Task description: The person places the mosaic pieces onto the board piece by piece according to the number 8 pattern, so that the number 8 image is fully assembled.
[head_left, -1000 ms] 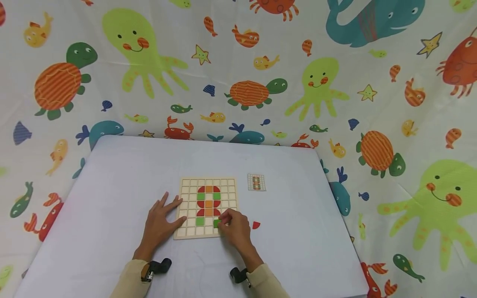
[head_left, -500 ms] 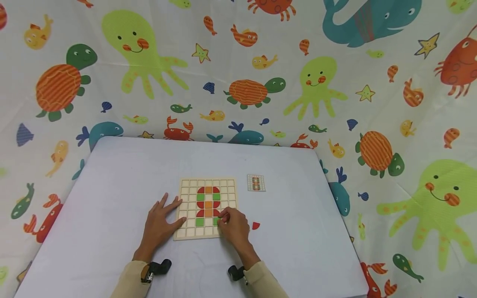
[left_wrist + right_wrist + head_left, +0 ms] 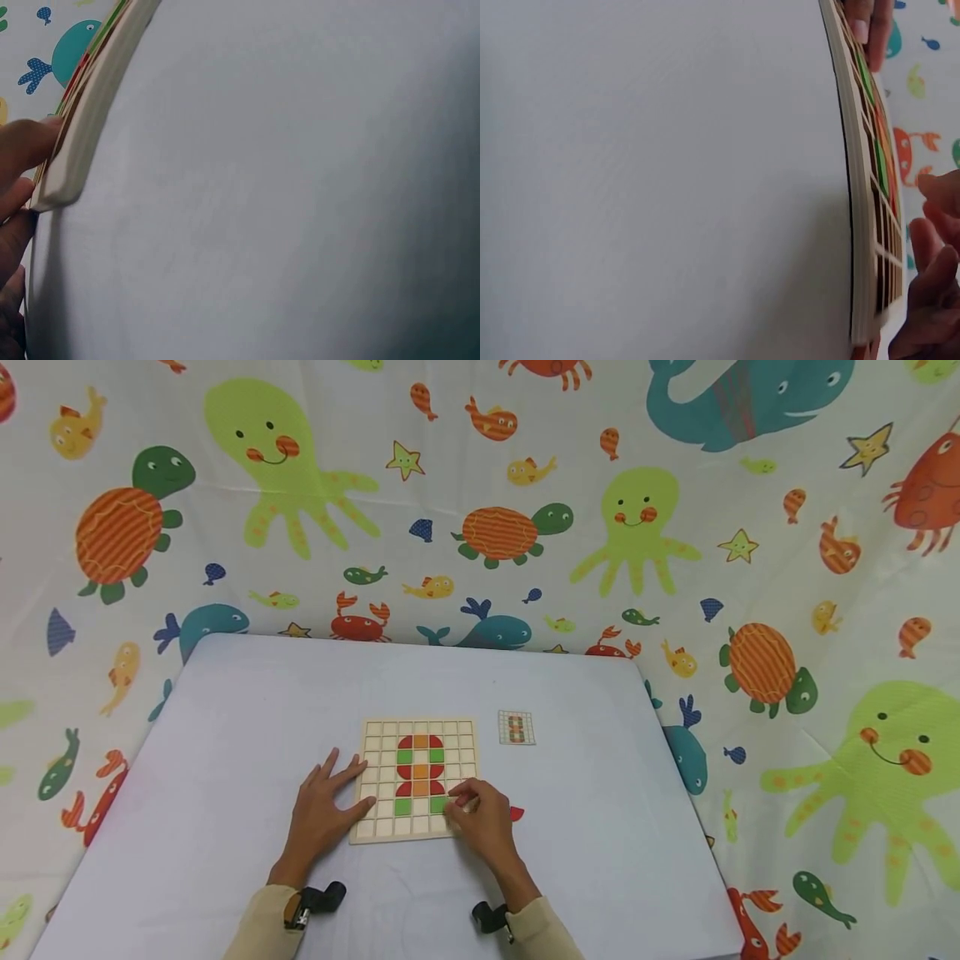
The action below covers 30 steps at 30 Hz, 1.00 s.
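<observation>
A wooden grid board [image 3: 386,824] lies on the table, with red, orange and green tiles set in its middle columns. My left hand [image 3: 322,814] rests at its left edge with spread fingers; in the left wrist view the thumb [image 3: 34,142] lies over the rim. Just right of a green tile [image 3: 437,805] in a lower row, my right hand [image 3: 483,821] hovers over the board's right side, fingers loosely bent and nothing visible between them. A red quarter-round tile [image 3: 517,814] lies on the table, partly hidden behind that hand.
A small pattern card [image 3: 517,727] with a printed grid lies right of the board's upper corner. The white table [image 3: 247,710] ends at a hanging cloth [image 3: 540,435] printed with sea animals. A dark camera [image 3: 489,917] sits at the right wrist.
The right hand has let go of the green tile, which now sits in its square, level with the other green one. That hand has drawn back slightly right. The left hand stays put.
</observation>
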Each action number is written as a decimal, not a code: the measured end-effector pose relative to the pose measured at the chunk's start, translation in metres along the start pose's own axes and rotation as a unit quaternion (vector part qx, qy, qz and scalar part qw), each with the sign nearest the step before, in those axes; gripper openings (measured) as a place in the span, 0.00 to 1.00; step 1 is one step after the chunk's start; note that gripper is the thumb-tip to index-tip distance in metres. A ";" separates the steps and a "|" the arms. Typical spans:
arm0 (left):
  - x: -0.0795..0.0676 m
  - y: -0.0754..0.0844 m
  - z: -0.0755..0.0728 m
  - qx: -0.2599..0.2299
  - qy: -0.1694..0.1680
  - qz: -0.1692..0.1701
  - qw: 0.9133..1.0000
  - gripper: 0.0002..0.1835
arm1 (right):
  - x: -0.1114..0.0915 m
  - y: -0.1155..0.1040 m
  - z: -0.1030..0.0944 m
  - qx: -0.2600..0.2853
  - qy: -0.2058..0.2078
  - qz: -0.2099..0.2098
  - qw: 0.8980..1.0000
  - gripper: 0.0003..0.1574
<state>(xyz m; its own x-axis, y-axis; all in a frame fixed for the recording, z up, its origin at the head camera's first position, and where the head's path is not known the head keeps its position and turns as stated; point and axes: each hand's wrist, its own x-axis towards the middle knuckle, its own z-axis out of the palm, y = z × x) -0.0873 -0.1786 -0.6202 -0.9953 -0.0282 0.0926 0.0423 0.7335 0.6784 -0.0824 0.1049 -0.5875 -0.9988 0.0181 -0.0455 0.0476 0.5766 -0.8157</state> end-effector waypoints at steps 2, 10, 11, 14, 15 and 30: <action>0.000 0.000 0.000 -0.001 0.005 0.006 1.000 0.37 | 0.000 0.004 -0.007 0.009 0.009 -0.005 1.000 0.07; 0.000 0.001 -0.001 -0.009 0.014 0.012 1.000 0.36 | 0.002 0.023 -0.040 0.015 0.063 -0.004 0.998 0.02; 0.000 0.001 0.000 -0.008 0.014 0.013 1.000 0.36 | 0.001 0.026 -0.043 0.013 0.071 0.002 0.997 0.02; 0.000 0.001 0.000 -0.006 0.016 0.017 1.000 0.36 | 0.000 0.037 -0.053 0.001 0.094 0.024 0.995 0.03; 0.000 0.001 0.000 -0.006 0.015 0.017 1.000 0.36 | -0.001 0.041 -0.056 -0.003 0.101 0.030 0.994 0.02; 0.000 0.001 0.002 -0.009 0.013 0.015 1.000 0.37 | -0.011 0.066 -0.081 -0.042 0.077 0.079 0.993 0.15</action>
<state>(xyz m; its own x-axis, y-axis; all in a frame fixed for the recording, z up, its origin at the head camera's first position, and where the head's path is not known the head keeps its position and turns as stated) -0.0877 -0.1765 -0.6213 -0.9909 -0.0241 0.1326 0.0746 0.7216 0.6882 -0.0693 0.2093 -0.5945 -0.9692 0.2346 -0.0750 0.2089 0.6220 -0.7547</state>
